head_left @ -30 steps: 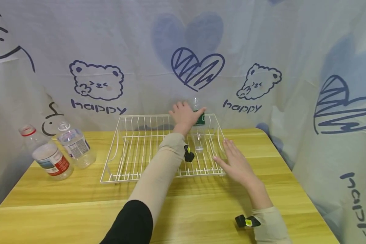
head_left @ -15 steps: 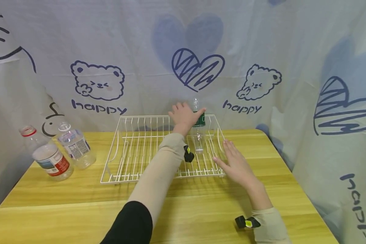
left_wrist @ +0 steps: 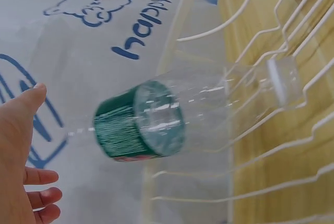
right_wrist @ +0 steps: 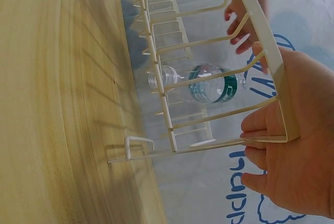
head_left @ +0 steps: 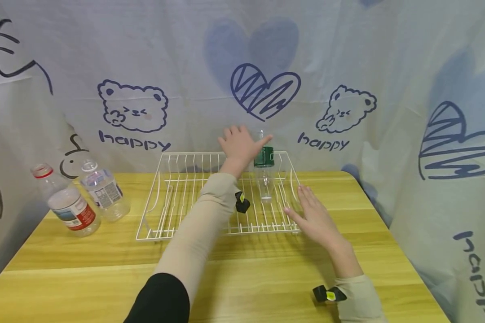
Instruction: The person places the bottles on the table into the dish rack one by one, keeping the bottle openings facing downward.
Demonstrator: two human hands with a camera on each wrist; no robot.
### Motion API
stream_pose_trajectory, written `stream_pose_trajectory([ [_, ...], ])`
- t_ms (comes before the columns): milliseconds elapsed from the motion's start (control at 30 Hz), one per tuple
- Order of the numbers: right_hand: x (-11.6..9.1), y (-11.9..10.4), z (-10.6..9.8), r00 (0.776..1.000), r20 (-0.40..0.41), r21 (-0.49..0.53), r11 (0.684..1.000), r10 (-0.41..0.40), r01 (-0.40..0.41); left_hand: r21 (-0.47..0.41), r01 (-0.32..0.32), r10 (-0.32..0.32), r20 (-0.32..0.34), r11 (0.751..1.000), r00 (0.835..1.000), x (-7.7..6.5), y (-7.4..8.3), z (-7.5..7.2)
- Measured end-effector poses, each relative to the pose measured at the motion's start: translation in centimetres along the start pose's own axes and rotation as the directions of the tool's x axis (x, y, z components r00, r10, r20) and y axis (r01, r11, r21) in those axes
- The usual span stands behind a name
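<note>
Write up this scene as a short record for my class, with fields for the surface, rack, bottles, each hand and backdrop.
Surface: wooden table
Holder: white wire dish rack
In holder: green-labelled clear bottle
On table, left of holder: red-ringed bottle; white-ringed bottle
Left hand: fingers spread near the green-labelled clear bottle, not gripping it
Right hand: at the dish rack's right side
Backdrop: pale cloth printed with hearts, bears, "happy"

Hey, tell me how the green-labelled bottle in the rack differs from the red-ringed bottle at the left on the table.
Place: the green-labelled bottle is in the wire rack; the red-ringed bottle stands on the table.
Pose: the green-labelled bottle is mouth down; the red-ringed bottle is mouth up.
Shared: both are clear bottles with a printed label.
</note>
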State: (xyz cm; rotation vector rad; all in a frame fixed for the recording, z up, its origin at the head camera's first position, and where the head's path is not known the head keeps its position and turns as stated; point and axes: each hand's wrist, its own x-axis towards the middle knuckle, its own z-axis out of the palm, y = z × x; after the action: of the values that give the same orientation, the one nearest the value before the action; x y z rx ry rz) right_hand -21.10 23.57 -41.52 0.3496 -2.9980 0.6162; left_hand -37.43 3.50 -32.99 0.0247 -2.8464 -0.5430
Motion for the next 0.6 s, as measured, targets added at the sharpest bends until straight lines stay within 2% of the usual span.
stream_pose_trajectory([
  [167,0.0,-0.1,0.1,1.0,0.002,0.006,1.0,-0.001,0.001,0.026,-0.045,0.045,-0.023,0.999,0.999,-0.7,-0.4,-2.4],
  [300,0.1,-0.1,0.1,1.0,0.004,0.012,1.0,-0.001,0.001,0.073,-0.099,0.103,-0.047,0.992,0.994,-1.8,-0.8,-4.7],
  [467,0.0,-0.1,0.0,1.0,0.008,0.019,1.0,0.0,0.0,0.111,-0.187,0.198,-0.096,0.976,0.975,-3.6,-1.7,-7.1],
  [600,0.0,-0.2,0.0,1.0,0.007,0.019,1.0,-0.001,0.001,0.107,-0.244,0.257,-0.126,0.964,0.958,-5.1,-2.8,-8.5],
])
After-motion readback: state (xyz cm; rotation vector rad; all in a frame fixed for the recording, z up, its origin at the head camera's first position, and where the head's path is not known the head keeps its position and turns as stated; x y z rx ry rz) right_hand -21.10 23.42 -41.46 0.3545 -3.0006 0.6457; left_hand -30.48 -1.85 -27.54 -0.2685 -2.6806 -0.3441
